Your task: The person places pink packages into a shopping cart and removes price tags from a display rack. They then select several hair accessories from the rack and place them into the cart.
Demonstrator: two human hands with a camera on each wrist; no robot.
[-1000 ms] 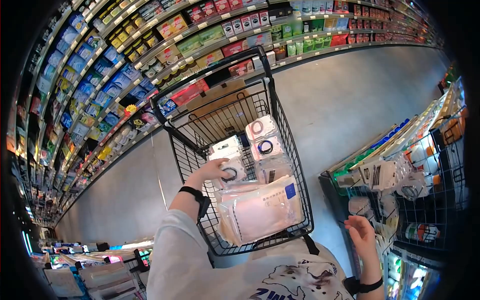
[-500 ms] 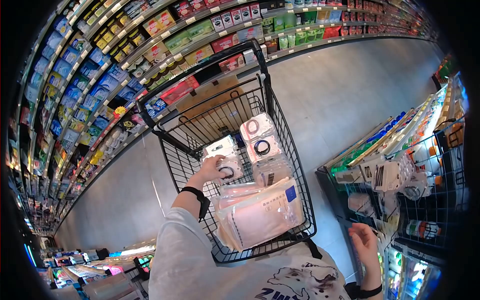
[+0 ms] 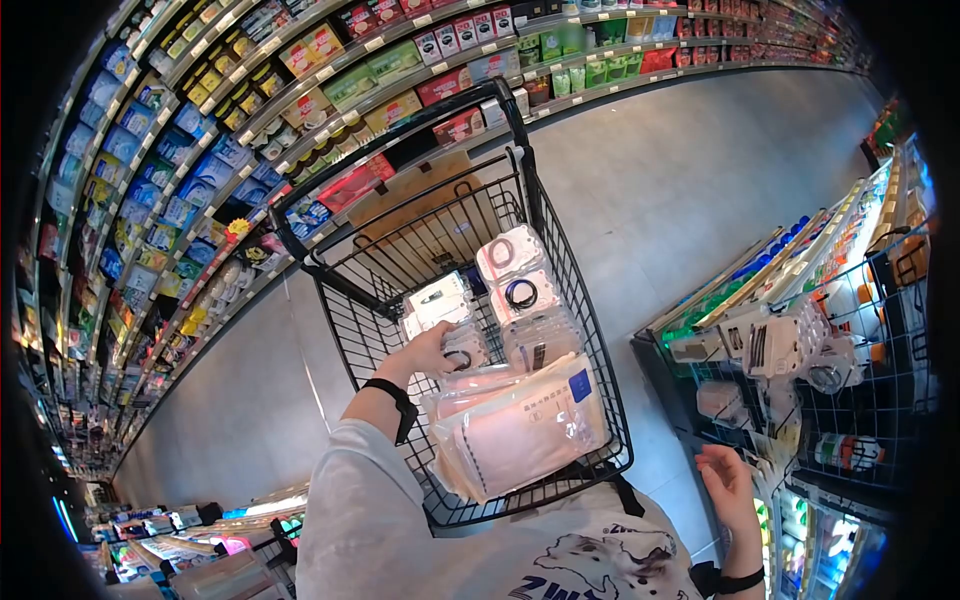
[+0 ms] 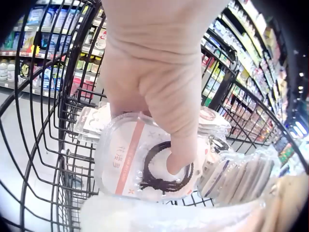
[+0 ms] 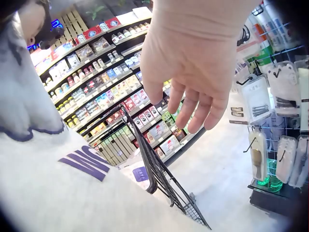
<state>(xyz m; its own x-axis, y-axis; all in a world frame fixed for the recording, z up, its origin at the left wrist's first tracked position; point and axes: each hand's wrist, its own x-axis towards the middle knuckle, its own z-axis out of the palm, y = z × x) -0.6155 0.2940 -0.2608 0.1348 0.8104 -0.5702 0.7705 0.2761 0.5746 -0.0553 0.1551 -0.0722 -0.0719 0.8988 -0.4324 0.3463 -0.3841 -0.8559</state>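
My left hand (image 3: 425, 353) reaches into the black wire shopping cart (image 3: 517, 120) and grips a clear hair-tie pack (image 4: 123, 162). In the left wrist view its thumb lies across the front, over the dark hair tie (image 4: 161, 184); the other fingers are hidden behind. White-carded packs (image 3: 438, 300) sit just beyond this hand. To their right is a stack of similar packs (image 3: 508, 255), and nearer me lies a clear bag (image 3: 530, 430) of pale pink goods. My right hand (image 3: 730, 485) hangs loosely beside the rack, holding nothing, its fingers relaxed in the right wrist view (image 5: 193, 72).
A wire display rack (image 3: 850, 400) with hanging packs (image 3: 785, 345) stands close on the right. Long shelves of boxed and bagged goods (image 3: 350, 90) curve along the far side and left. Grey floor (image 3: 640, 180) runs between cart and shelves. Another rack edges in at lower left.
The cart has shifted slightly left and up in the head view. My left hand has moved a little toward me with the hair-tie pack. The right hand stays loosely at my side.
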